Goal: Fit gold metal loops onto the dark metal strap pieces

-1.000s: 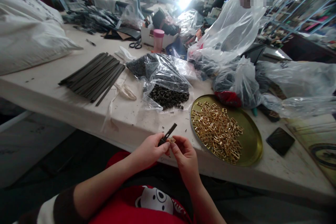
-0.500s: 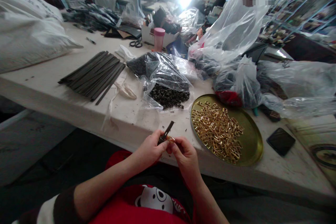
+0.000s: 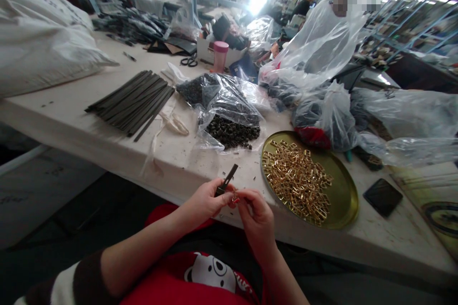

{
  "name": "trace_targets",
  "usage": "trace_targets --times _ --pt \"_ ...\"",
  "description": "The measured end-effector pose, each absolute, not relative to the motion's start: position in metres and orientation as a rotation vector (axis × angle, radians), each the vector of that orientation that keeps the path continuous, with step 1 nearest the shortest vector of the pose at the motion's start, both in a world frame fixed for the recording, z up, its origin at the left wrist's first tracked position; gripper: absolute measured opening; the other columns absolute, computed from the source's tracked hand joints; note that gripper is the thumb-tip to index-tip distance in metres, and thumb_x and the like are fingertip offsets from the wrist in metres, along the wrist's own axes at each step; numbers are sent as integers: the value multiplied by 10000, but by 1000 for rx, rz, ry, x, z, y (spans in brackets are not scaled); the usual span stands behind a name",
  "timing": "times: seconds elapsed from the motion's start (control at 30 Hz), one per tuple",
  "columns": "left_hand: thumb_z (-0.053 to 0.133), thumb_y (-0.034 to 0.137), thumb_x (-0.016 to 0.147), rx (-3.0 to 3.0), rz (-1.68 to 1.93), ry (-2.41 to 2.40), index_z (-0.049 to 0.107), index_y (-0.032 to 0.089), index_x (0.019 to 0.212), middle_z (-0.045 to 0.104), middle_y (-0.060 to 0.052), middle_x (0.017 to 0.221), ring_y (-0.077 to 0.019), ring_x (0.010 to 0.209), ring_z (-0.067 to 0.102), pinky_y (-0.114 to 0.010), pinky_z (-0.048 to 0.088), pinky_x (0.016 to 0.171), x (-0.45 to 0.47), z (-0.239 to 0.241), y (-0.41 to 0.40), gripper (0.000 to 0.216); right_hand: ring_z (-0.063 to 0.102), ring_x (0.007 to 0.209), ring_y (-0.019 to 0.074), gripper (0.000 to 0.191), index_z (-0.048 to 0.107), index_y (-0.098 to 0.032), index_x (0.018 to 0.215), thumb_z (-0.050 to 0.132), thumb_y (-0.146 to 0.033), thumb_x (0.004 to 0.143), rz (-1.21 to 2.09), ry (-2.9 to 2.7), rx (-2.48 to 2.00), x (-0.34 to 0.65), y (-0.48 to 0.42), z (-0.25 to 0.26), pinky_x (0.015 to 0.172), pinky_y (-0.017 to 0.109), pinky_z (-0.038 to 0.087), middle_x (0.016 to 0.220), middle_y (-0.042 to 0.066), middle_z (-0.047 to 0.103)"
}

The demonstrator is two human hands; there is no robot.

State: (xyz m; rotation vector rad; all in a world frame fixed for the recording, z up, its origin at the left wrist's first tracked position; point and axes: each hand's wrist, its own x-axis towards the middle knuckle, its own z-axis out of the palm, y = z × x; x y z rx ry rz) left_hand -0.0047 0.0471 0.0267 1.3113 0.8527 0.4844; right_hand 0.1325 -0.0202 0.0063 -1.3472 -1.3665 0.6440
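Note:
Over the table's front edge, my left hand (image 3: 204, 201) is closed on a short dark strap (image 3: 229, 175), which sticks up past the fingers and has a slot in it. A small gold buckle (image 3: 235, 197) sits at the fingertips between both hands. My right hand (image 3: 258, 217) pinches that buckle from the right with thumb and forefinger. The fingers hide how buckle and strap meet. To the right, many similar gold buckles (image 3: 296, 176) lie heaped on a round gold tray (image 3: 341, 195).
Long dark strips (image 3: 132, 102) lie bundled at left. An open clear bag (image 3: 229, 100) spills small dark pieces (image 3: 232, 131). Behind are scissors (image 3: 189, 60), a pink-lidded cup (image 3: 220, 55) and filled plastic bags (image 3: 322, 114). A black phone-like slab (image 3: 382, 197) lies right. A co-worker (image 3: 306, 5) is far back.
My right hand has shifted slightly right and down, its fingers still at the buckle. The left hand keeps the strap in nearly the same place. The view has moved a little.

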Motion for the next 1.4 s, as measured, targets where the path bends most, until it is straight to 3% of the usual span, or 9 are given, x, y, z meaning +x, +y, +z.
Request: trace_targets --times 0.3,0.43,0.67,0.93,1.13,1.4 --pt "523 295 775 1537 466 1007 564 140 885 632 -21 798 -163 761 571 -255 421 698 -3 29 48 195 590 724 149 83 582 -196 854 530 -233 801 1027 -1049 -1383 126 -14 6 678 288 472 798 20 636" --pt "474 255 800 1776 428 1088 569 160 856 619 -18 776 -163 724 559 -249 400 643 -3 28 50 145 599 725 159 114 595 -181 817 567 -280 769 1099 -972 -1413 127 -11 8 674 291 478 777 26 652" --pt "461 183 797 1963 462 1108 570 171 864 601 -35 850 -170 801 546 -251 400 709 2 25 52 129 598 762 158 155 596 -187 867 614 -274 740 1166 -895 -1378 124 -7 1 717 302 471 829 28 650" --pt "492 362 794 1701 370 1054 556 160 805 606 -6 754 -155 707 548 -233 400 628 0 24 57 212 601 745 130 200 582 -198 894 639 -281 722 1295 -571 -1295 128 -5 3 721 276 475 829 5 659" --pt "483 359 776 1583 367 1068 542 146 764 556 12 681 -134 646 503 -221 379 580 -3 27 57 221 602 768 139 211 597 -198 893 656 -273 705 1339 -579 -1260 127 -7 8 749 297 474 841 7 661" --pt "486 392 778 1619 308 996 510 156 775 531 21 680 -127 636 473 -220 352 574 -6 34 56 237 562 647 107 214 610 -190 869 677 -274 684 1312 -602 -1273 130 -11 8 617 245 461 762 -3 641"
